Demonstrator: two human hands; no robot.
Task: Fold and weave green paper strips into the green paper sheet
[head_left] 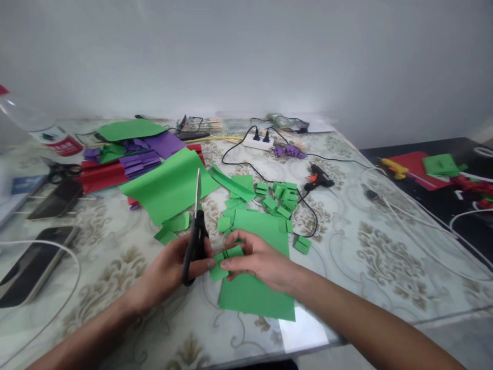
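Observation:
A pair of scissors (198, 226) with black handles stands blade-up in my left hand (181, 264). That hand's thumb also touches the left edge of a small folded green paper piece (220, 270). My right hand (265, 259) pinches the same piece between thumb and fingers. Below it lies a green paper sheet (258, 295), partly covered by the right hand. Several small cut green pieces (283, 198) are heaped just beyond the sheet. A larger curled green sheet (169, 182) rests behind the scissors.
At the left are two phones (36, 264), black scissors (59, 169) and a bottle (57, 139). Red paper (102, 174) and purple paper (140, 162) lie behind. A glue gun (319, 177), a white power strip (258, 142) and loose cables are toward the back and right.

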